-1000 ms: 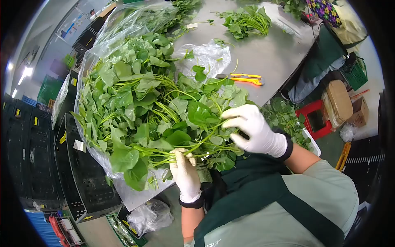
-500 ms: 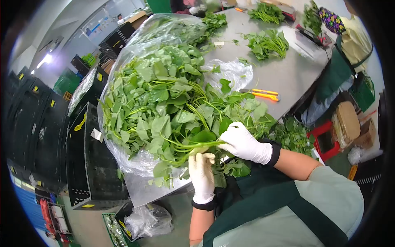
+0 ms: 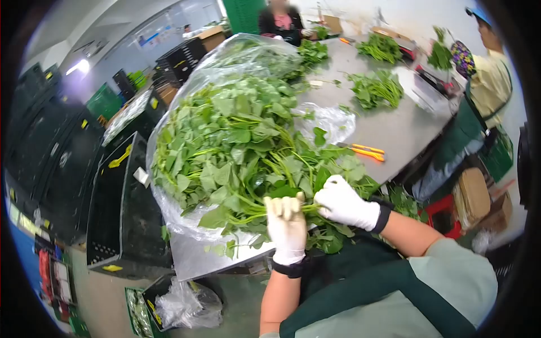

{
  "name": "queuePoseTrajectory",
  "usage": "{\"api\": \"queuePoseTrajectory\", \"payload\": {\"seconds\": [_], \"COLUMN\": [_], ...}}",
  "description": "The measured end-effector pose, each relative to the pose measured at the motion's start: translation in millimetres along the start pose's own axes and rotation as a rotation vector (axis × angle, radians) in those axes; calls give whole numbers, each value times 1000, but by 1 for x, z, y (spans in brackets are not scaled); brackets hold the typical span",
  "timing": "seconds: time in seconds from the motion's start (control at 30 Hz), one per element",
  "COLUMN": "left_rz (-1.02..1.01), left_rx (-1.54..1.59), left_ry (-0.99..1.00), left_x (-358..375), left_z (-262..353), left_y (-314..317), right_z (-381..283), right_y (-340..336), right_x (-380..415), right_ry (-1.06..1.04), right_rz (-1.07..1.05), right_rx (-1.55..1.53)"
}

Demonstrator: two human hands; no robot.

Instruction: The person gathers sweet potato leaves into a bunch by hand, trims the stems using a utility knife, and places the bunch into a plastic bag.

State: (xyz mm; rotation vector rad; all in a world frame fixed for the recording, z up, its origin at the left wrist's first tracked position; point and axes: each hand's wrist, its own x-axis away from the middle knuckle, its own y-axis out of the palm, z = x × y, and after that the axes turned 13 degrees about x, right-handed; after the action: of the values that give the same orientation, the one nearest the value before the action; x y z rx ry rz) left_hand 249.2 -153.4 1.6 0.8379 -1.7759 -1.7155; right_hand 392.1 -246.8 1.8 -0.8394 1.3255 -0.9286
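A large heap of leafy green stems (image 3: pixel 225 141) spills from a clear plastic bag (image 3: pixel 160 194) onto the metal table. At the heap's near edge, my left hand (image 3: pixel 286 222), in a white glove, is closed around a small bunch of green stems (image 3: pixel 248 211), leaves pointing left. My right hand (image 3: pixel 345 203), also white-gloved, is closed on the stem ends just to the right. Orange-handled scissors (image 3: pixel 366 152) lie beyond my right hand, beside a crumpled plastic sheet (image 3: pixel 329 123).
Smaller green bunches (image 3: pixel 376 90) lie farther along the metal table (image 3: pixel 389 127). A black crate (image 3: pixel 132 208) stands at the left. One co-worker (image 3: pixel 487 84) stands at the right by a scale; another person (image 3: pixel 282 25) is at the far end. A red stool (image 3: pixel 442 217) sits below right.
My left hand has closed more fully around the stems, its fingers now wrapped over them. My right hand stays at the stem ends. The camera view has shifted slightly, showing more of the co-workers.
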Motion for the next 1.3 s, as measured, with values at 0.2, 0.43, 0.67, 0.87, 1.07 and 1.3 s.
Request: {"api": "queuePoseTrajectory", "payload": {"seconds": [0.2,0.43,0.67,0.87,1.07,1.3], "left_rz": [-20,123,149,196,221,247], "left_rx": [160,25,-182,-283,-265,-354], "left_ry": [91,209,108,171,185,142], "left_x": [14,25,40,67,85,87], "left_z": [32,28,22,33,46,52], "left_y": [-20,-11,-22,-27,-46,-52], "right_z": [93,124,86,56,41,9], "right_y": [9,-13,13,92,105,110], "right_x": [113,181,-7,-157,-133,-148], "right_ry": [376,374,22,-700,-733,-757], "right_rz": [-50,-629,96,294,85,348], "right_rx": [188,435,-58,136,123,73]}}
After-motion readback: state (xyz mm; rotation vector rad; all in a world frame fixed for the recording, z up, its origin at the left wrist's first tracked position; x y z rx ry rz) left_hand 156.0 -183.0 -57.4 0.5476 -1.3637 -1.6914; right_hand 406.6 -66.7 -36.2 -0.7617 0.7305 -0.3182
